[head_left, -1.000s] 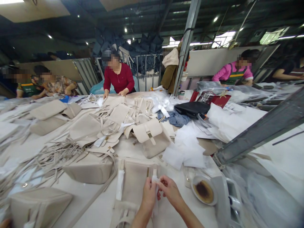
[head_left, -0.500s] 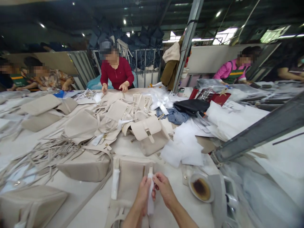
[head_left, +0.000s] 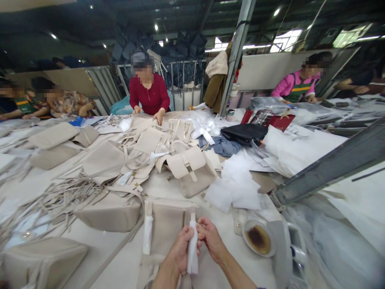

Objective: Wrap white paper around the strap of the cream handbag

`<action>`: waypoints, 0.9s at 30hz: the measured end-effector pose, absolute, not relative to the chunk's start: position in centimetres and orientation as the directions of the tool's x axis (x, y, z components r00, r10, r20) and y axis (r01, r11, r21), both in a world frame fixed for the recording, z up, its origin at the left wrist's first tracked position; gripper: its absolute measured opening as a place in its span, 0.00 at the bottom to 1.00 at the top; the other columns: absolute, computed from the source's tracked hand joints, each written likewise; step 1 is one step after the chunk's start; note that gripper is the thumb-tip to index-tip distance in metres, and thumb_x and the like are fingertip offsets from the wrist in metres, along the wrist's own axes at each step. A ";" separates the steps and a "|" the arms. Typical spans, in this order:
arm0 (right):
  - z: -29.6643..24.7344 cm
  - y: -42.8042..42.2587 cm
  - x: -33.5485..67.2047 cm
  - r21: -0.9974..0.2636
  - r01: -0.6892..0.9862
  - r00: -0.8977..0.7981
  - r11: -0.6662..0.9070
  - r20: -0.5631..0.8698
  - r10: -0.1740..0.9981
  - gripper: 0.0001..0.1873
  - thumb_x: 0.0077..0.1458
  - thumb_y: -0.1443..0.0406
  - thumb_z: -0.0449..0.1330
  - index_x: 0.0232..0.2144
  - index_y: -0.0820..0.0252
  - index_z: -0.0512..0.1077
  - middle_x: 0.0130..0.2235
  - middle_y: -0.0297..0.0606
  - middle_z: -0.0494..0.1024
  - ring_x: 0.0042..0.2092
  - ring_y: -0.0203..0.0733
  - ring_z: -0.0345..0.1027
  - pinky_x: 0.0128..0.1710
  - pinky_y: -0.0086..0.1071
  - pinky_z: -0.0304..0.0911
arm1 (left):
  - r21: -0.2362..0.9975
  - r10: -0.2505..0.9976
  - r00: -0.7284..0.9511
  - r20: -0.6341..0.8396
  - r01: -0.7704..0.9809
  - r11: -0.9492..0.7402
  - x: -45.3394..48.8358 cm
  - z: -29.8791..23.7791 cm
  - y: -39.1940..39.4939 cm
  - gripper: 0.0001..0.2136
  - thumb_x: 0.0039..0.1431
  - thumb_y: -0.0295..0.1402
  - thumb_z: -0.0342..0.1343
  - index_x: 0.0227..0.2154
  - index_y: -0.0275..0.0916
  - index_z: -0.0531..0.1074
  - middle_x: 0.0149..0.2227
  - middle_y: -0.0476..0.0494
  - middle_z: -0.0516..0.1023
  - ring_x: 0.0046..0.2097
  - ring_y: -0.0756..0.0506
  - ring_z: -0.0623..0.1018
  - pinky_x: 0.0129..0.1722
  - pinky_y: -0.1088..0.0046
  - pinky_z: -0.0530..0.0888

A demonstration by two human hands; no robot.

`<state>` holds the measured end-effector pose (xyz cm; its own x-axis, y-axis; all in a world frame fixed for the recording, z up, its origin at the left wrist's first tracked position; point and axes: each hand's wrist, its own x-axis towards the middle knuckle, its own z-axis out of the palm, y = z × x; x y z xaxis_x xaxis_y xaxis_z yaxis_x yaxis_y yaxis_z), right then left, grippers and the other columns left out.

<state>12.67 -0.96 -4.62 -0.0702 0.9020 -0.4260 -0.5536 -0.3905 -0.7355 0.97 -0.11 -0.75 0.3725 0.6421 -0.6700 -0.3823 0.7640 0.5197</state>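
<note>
A beige bag (head_left: 167,224) lies flat on the table right in front of me. Its right strap is wrapped in white tissue (head_left: 193,249). My left hand (head_left: 180,251) is closed round that wrapped strap from the left. My right hand (head_left: 210,239) pinches the top of the same wrap from the right. The bag's left strap carries another white wrap (head_left: 147,235), untouched.
Several beige bags (head_left: 191,170) and loose straps (head_left: 57,196) cover the table. White tissue sheets (head_left: 237,184) lie to the right, with a stained cup (head_left: 258,239) near my right hand. A slanted metal beam (head_left: 331,164) crosses the right. People work at the far side.
Both hands have slid a little down and toward me along the right strap, and more of the white wrap now shows between them. The view shifted slightly.
</note>
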 end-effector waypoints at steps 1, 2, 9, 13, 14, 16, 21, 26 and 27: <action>-4.6 -0.8 12.8 -0.740 -0.545 -0.074 -0.394 -0.426 0.902 0.25 0.43 0.53 0.67 0.30 0.58 0.56 0.18 0.23 0.63 0.18 0.28 0.55 0.18 0.23 0.50 | 0.487 0.635 0.389 -0.667 -0.418 0.767 0.9 -0.7 -0.1 0.24 0.37 0.42 0.70 0.31 0.40 0.61 0.24 0.52 0.73 0.22 0.54 0.70 0.19 0.79 0.66; -4.6 -0.6 12.9 -0.747 -0.531 -0.077 -0.400 -0.428 0.901 0.24 0.42 0.54 0.67 0.30 0.58 0.56 0.19 0.23 0.64 0.19 0.27 0.55 0.20 0.23 0.51 | 0.458 0.632 0.400 -0.664 -0.450 0.766 0.8 -0.6 -0.1 0.23 0.37 0.40 0.70 0.30 0.40 0.61 0.24 0.52 0.73 0.23 0.54 0.71 0.20 0.78 0.67; -4.1 -0.1 12.3 -0.860 -0.291 0.085 -0.419 -0.459 0.884 0.15 0.41 0.58 0.58 0.29 0.60 0.60 0.20 0.27 0.67 0.21 0.29 0.57 0.23 0.25 0.49 | 0.416 0.604 0.297 -0.740 -0.503 0.757 1.1 -1.4 0.2 0.13 0.44 0.31 0.67 0.26 0.37 0.66 0.24 0.50 0.74 0.22 0.53 0.72 0.20 0.77 0.69; -3.5 -1.4 14.2 -0.890 -0.151 0.171 -0.429 -0.451 0.876 0.11 0.39 0.61 0.56 0.27 0.60 0.64 0.22 0.31 0.71 0.24 0.33 0.61 0.22 0.26 0.49 | 0.429 0.576 0.229 -0.785 -0.469 0.772 1.5 -1.3 0.7 0.08 0.51 0.26 0.62 0.25 0.36 0.66 0.24 0.48 0.75 0.20 0.54 0.71 0.19 0.79 0.69; -3.2 -2.1 15.5 -0.905 -0.096 0.206 -0.414 -0.425 0.882 0.10 0.40 0.61 0.56 0.27 0.60 0.65 0.22 0.31 0.71 0.25 0.34 0.62 0.22 0.26 0.50 | 0.435 0.570 0.210 -0.794 -0.458 0.775 1.6 -1.2 0.8 0.06 0.53 0.25 0.60 0.26 0.36 0.67 0.23 0.48 0.75 0.20 0.54 0.71 0.19 0.79 0.70; -2.4 -3.7 18.8 -0.925 0.019 0.338 -0.379 -0.351 0.873 0.10 0.43 0.58 0.55 0.27 0.59 0.66 0.23 0.32 0.70 0.27 0.35 0.63 0.24 0.27 0.52 | 0.445 0.559 0.183 -0.809 -0.430 0.786 1.6 -0.9 0.9 0.04 0.56 0.25 0.57 0.27 0.35 0.67 0.22 0.49 0.74 0.19 0.54 0.71 0.19 0.79 0.71; 0.9 -8.9 28.9 -0.887 0.180 0.593 -0.426 -0.248 0.767 0.16 0.46 0.52 0.54 0.28 0.59 0.68 0.24 0.35 0.70 0.29 0.40 0.64 0.28 0.32 0.55 | 0.457 0.567 0.205 -0.798 -0.408 0.790 1.3 -0.8 0.9 0.03 0.55 0.25 0.58 0.30 0.36 0.68 0.23 0.48 0.75 0.20 0.53 0.72 0.19 0.77 0.73; 2.6 -14.6 36.3 -0.710 0.368 0.757 -0.601 -0.146 0.637 0.17 0.50 0.52 0.50 0.31 0.57 0.70 0.28 0.37 0.73 0.32 0.43 0.65 0.34 0.35 0.55 | 0.456 0.557 0.216 -0.802 -0.381 0.804 1.2 -0.8 1.1 0.03 0.54 0.25 0.58 0.29 0.36 0.68 0.21 0.49 0.74 0.20 0.53 0.73 0.19 0.78 0.74; 2.4 -15.6 37.2 -0.664 0.372 0.766 -0.648 -0.175 0.619 0.16 0.49 0.53 0.51 0.27 0.58 0.70 0.27 0.37 0.73 0.32 0.43 0.64 0.34 0.35 0.54 | 0.454 0.553 0.216 -0.804 -0.376 0.807 1.2 -0.7 1.1 0.03 0.55 0.25 0.58 0.29 0.36 0.69 0.22 0.49 0.74 0.20 0.53 0.73 0.19 0.78 0.74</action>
<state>37.18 -15.56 2.41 0.7658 0.6187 -0.1752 0.3718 -0.6483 -0.6644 1.23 1.13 -0.75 0.2160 0.5534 -0.8044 -0.3763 0.8074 0.4544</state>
